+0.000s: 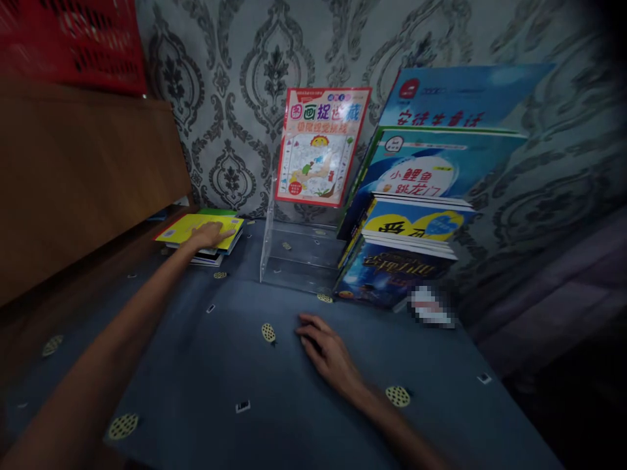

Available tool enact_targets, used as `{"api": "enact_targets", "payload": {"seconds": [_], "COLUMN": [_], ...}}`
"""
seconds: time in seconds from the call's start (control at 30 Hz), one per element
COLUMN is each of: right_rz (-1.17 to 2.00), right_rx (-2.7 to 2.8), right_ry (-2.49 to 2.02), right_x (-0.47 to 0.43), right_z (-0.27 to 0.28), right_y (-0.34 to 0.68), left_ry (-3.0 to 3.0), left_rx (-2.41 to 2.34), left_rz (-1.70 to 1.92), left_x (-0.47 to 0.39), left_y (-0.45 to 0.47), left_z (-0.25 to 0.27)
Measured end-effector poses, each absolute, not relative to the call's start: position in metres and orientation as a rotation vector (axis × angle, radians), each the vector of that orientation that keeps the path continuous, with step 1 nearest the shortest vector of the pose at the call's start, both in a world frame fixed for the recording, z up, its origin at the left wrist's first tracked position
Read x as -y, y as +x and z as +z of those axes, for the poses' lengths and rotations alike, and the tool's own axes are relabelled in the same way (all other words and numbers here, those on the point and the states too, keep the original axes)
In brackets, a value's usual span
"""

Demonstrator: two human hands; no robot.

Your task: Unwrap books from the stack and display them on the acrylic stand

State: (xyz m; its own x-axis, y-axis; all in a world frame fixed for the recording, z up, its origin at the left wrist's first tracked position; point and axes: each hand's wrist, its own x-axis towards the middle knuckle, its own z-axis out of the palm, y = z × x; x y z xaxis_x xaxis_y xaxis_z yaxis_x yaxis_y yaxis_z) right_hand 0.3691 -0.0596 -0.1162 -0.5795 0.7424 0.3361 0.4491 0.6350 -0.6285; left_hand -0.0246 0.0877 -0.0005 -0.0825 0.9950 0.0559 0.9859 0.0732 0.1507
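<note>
My left hand [209, 236] lies on top of a stack of books at the back left, its fingers stretched over the yellow cover of the uppermost book [181, 228]. My right hand [326, 346] rests on the blue patterned tablecloth [196, 372], fingers loosely bent and apart, with nothing in it. Beyond it stands a clear acrylic book rack [267, 245] with stepped tiers. A red-bordered picture book [326, 147] leans upright at the rack's top left. Several blue-covered books [392, 271] fill the tiers on the right side.
Behind the rack rises a wall with grey damask wallpaper [279, 59]. A brown wooden cabinet [83, 176] flanks the table's left side, with a red plastic basket [73, 39] on it. A pixelated white item [431, 307] lies right of the rack. Purple fabric [548, 313] hangs at the right.
</note>
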Motion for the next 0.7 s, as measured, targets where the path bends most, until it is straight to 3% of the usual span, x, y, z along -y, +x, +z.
{"api": "enact_targets", "payload": {"seconds": [0.37,0.7], "right_rz": [0.553,0.534], "right_rx": [2.329,2.352], "right_ry": [-0.912,-0.895], "right_x": [0.063,0.063], "right_z": [-0.117,-0.118], "right_y": [0.371,0.371], "left_ry": [2.279,2.555], "left_rx": [-2.092,-2.193], "left_rz": [-0.127,0.156], "left_x": [-0.036,0.0], "left_y": [-0.043,-0.052], "left_z": [-0.012,-0.043]}}
